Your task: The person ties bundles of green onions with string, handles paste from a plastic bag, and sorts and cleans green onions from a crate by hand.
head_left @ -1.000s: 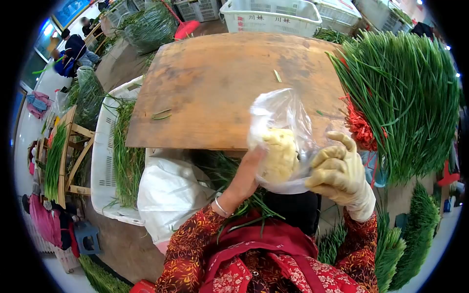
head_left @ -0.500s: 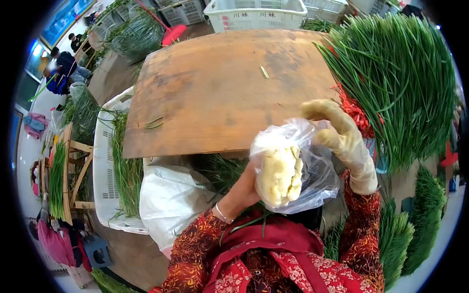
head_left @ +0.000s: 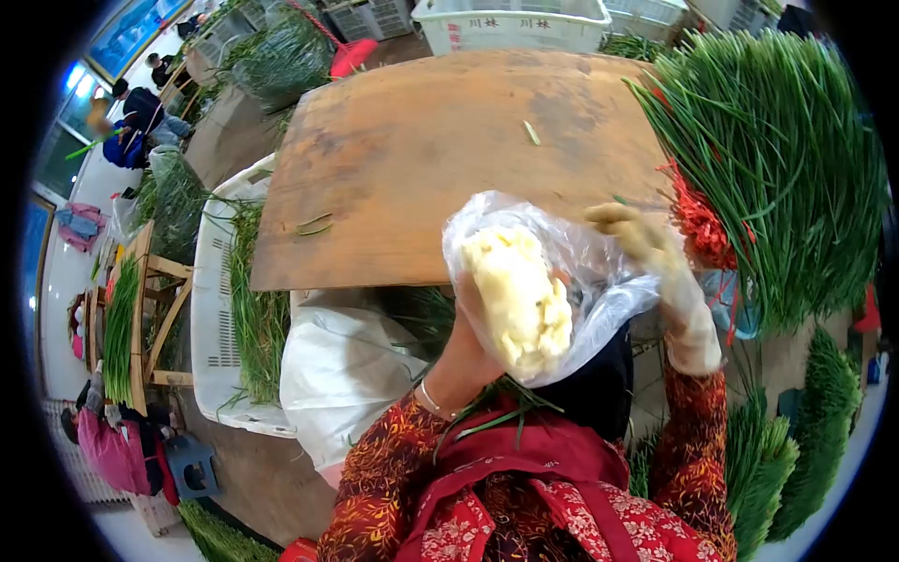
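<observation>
A pale yellow, lumpy piece of food, like a torn chunk of bread (head_left: 520,300), sits in a clear plastic bag (head_left: 602,314) above my lap. My bare left hand (head_left: 465,351), with a bracelet at the wrist, is wrapped round the bag and the food from below. To the right, my right hand (head_left: 660,272) wears a beige glove and reaches past the bag's loose edge. Its fingers stretch out over the near right part of the wooden board (head_left: 449,169), slightly blurred, with nothing seen in them.
Long green stalks (head_left: 777,169) and red ties (head_left: 698,220) lie on the board's right side. A white crate (head_left: 211,328) and a white sack (head_left: 342,375) stand at left. Another crate (head_left: 510,33) is beyond the board. A person (head_left: 145,117) is at far left.
My left hand has brought the bag and food a little left and tilted them. My gloved right hand has lowered slightly, its fingers less curled. The view has shifted a little.
</observation>
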